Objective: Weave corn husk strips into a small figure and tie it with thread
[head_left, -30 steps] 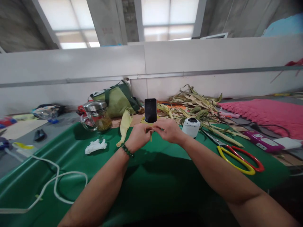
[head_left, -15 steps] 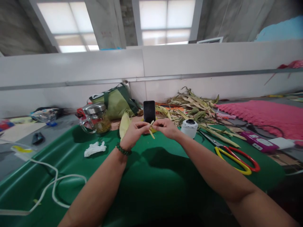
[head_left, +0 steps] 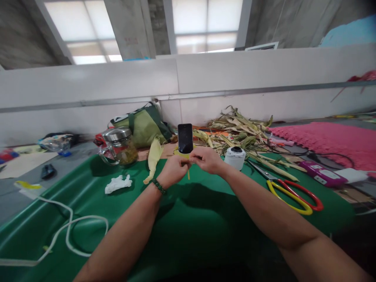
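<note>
My left hand and my right hand meet fingertip to fingertip over the green sheet, both closed in a pinch. Between them is a narrow, pale yellow strip of corn husk; its lower end hangs below the fingers and the rest is hidden by them. Just behind my hands stands a dark phone, upright. A larger pale corn husk lies to the left of my left hand. Right of my right hand is a white spool of thread with a dark core.
Scissors with red and yellow handles lie at right. Dried husks are heaped at the back. At left are a lidded glass jar, a green bag, crumpled white tissue and a white cable. A purple power strip sits far right.
My hands have drawn tighter together and the left has turned, its knuckles now more on top. The strip's hanging end points straighter down and shows less.
</note>
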Tool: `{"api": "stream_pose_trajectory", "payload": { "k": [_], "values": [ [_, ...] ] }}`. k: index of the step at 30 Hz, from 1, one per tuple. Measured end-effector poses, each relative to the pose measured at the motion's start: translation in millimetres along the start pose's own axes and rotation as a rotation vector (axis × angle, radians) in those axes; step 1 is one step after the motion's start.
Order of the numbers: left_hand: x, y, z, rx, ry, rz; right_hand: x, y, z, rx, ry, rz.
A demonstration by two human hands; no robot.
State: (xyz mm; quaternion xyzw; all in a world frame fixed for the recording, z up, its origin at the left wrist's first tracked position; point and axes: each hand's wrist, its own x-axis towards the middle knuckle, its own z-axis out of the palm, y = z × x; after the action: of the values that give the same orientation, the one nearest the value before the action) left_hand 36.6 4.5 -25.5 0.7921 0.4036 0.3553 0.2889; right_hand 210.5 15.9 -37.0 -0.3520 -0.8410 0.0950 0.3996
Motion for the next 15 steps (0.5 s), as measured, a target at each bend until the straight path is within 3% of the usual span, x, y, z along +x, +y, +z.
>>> {"api": "stream_pose_trajectory", "payload": {
  "k": [2,4,7,8,10,12,13,15],
  "values": [
    [-0.2,-0.1,-0.5,-0.111,-0.085,-0.013,1.9,3.2,0.5,0.116,-0.013,0.075],
    [0.8,-1.2,-1.4,-0.237,0.028,-0.041,3.0,4.5,1.0,0.2,-0.002,0.109],
    [2.7,-3.1,0.2,-0.161,0.236,-0.039,1.9,3.2,1.7,0.159,0.018,0.047],
    [2.7,-3.3,1.5,-0.112,0.228,-0.027,1.4,3.0,1.6,0.13,0.018,0.035],
    [1.9,-2.9,3.3,-0.101,0.092,-0.012,1.7,4.0,0.7,0.121,0.002,0.069],
    [0.8,-1.8,3.1,-0.248,-0.042,-0.041,3.5,5.2,-1.0,0.202,-0.036,0.136],
    [0.6,-1.3,2.4,-0.367,-0.056,-0.069,4.6,5.0,-1.8,0.258,-0.048,0.157],
    [1.0,-0.8,1.1,-0.586,0.034,-0.119,5.9,1.4,-2.9,0.325,-0.021,0.163]
  ]
}}
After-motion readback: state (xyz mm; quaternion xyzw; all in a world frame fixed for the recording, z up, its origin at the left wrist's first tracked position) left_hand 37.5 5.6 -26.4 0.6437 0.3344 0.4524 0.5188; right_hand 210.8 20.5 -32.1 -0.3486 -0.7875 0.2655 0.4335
